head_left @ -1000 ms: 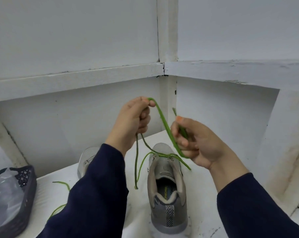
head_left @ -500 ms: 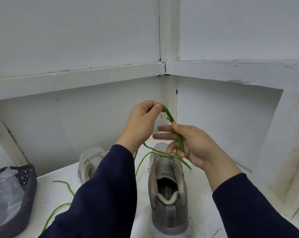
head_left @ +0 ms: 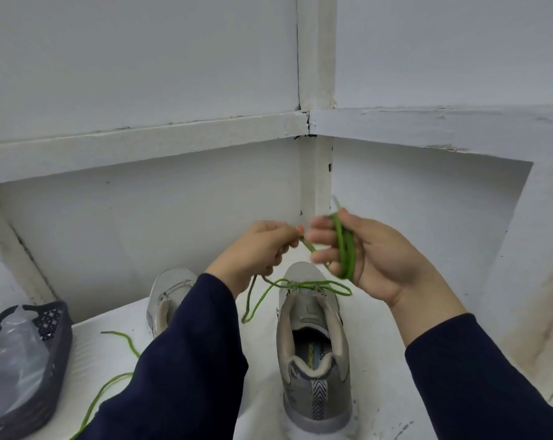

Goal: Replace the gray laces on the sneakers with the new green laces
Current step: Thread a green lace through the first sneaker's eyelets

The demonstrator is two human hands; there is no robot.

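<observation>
A grey sneaker (head_left: 315, 354) stands heel toward me on the white surface, a green lace (head_left: 303, 284) threaded across its front eyelets. Above its toe, my right hand (head_left: 380, 258) has several turns of that lace wound round its blurred fingers, thumb on top. My left hand (head_left: 259, 249) pinches the lace end close to the right fingertips; slack hangs from it in a loop toward the shoe. A second grey sneaker (head_left: 169, 293) stands to the left, partly behind my left sleeve. Another green lace (head_left: 110, 382) lies loose on the surface at the left.
A dark perforated basket (head_left: 54, 354) holding a clear plastic bag sits at the left edge. White walls with a ledge (head_left: 142, 144) form a corner close behind the shoes, and a recess wall (head_left: 542, 281) rises on the right.
Both hands have come lower and closer together. My right hand has turned palm-up and the lace now wraps round its fingers instead of running through a pinch. More of the left sneaker shows.
</observation>
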